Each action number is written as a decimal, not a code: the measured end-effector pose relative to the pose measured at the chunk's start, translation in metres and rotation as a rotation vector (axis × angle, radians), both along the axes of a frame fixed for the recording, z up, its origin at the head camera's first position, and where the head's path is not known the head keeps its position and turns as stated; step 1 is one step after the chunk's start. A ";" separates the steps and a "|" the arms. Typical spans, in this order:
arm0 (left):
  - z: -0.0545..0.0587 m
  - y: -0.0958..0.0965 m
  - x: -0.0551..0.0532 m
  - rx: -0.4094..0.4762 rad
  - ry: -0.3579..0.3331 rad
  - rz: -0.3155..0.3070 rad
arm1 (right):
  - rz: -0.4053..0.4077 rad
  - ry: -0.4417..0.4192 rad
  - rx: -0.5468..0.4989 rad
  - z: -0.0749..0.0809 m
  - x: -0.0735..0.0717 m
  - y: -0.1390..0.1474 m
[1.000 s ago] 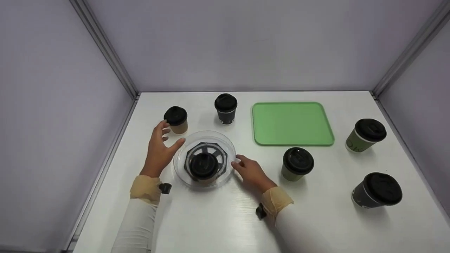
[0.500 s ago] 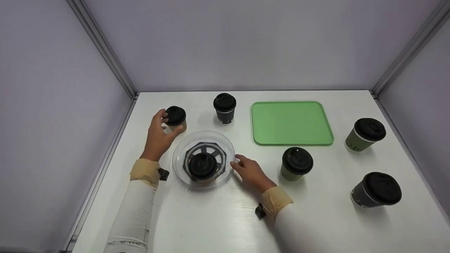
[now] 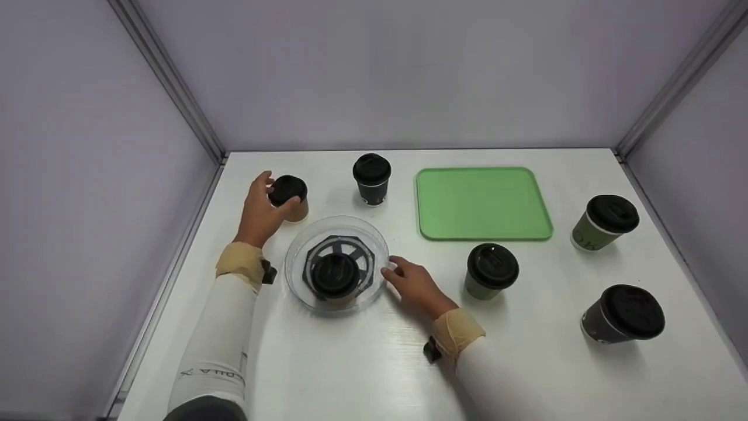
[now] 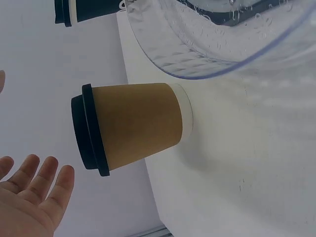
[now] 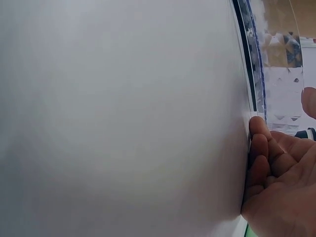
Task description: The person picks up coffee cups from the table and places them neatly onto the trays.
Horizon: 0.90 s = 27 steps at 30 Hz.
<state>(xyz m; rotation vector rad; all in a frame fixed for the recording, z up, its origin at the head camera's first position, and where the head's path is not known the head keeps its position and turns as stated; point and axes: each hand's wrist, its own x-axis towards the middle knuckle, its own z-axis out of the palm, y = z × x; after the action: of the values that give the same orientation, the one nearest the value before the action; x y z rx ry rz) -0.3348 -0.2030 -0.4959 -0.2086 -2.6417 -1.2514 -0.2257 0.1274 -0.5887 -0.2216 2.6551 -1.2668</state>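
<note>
A brown paper cup (image 4: 138,123) with a black lid stands upright on the white table, left of centre. My left hand (image 3: 257,213) is spread beside its lid; in the left wrist view the fingers (image 4: 57,190) are extended, with a gap from the cup. A clear round bowl (image 3: 294,251) with a dark octagonal pattern at its bottom stands in front. Inside it is another cup (image 3: 335,275) with a black lid. My right hand (image 3: 418,286) rests at the bowl's right edge, loosely bent fingers (image 5: 259,148) low against the table, thumb apart.
Behind the bowl stands a black cup (image 3: 372,181). A green tray (image 3: 484,204) lies at the back right. Nearer are a green-brown cup (image 3: 491,272), a green cup (image 3: 602,225) and a large black cup (image 3: 622,316). Grey walls (image 3: 374,76) enclose the table.
My left hand has moved forward, from the bowl's left side to beside the brown cup's lid. The right hand stays at the bowl's edge, and the cups have not moved.
</note>
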 end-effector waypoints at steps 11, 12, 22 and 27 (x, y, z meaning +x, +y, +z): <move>-0.007 0.002 -0.021 -0.067 -0.033 0.004 | -0.004 0.020 -0.002 0.002 0.004 0.002; -0.008 0.002 -0.022 -0.073 -0.035 0.006 | -0.008 0.018 -0.004 0.003 0.004 0.002; -0.020 0.000 -0.037 -0.081 -0.111 0.067 | -0.001 -0.010 0.003 0.000 0.007 0.004; -0.029 -0.005 -0.040 0.038 -0.158 0.113 | 0.006 -0.004 0.005 -0.001 0.010 0.003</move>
<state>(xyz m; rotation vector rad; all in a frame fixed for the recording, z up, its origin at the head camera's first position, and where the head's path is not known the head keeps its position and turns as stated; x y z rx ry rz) -0.3743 -0.2079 -0.5251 0.0473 -2.7141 -1.3306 -0.2157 0.1300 -0.5894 -0.2253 2.6522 -1.2571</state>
